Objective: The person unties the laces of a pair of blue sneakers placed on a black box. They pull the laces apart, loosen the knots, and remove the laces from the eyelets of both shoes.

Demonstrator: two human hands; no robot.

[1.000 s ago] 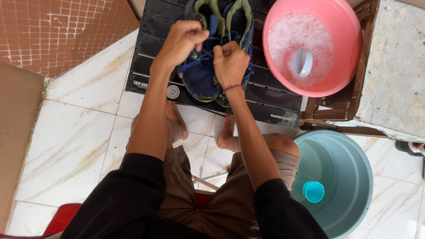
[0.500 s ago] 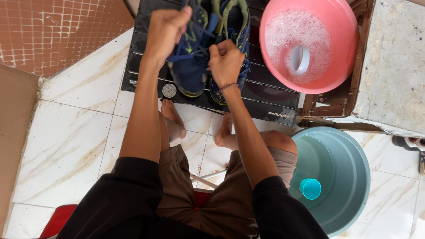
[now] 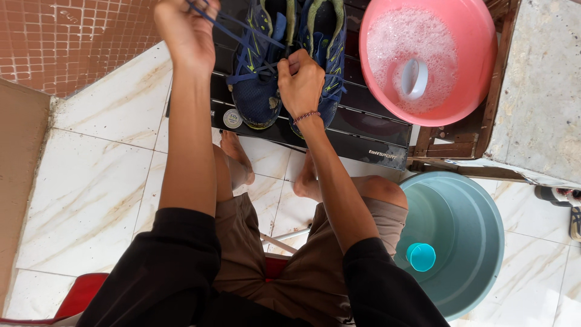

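White marble floor tiles (image 3: 103,181) lie under my bare feet. Beside my right knee sits a big teal tub (image 3: 466,242), and a pink basin (image 3: 436,54) full of suds rests up on the dark slatted board (image 3: 363,130). Two blue shoes (image 3: 284,54) stand on that board. My left hand (image 3: 184,30) has gone higher than a second ago, clenched around the blue lace (image 3: 242,27), so it is sliding out. My right hand (image 3: 301,82) pinches the lace at the shoe.

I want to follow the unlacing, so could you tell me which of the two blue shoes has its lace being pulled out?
The left shoe: its blue lace runs up to the left hand.
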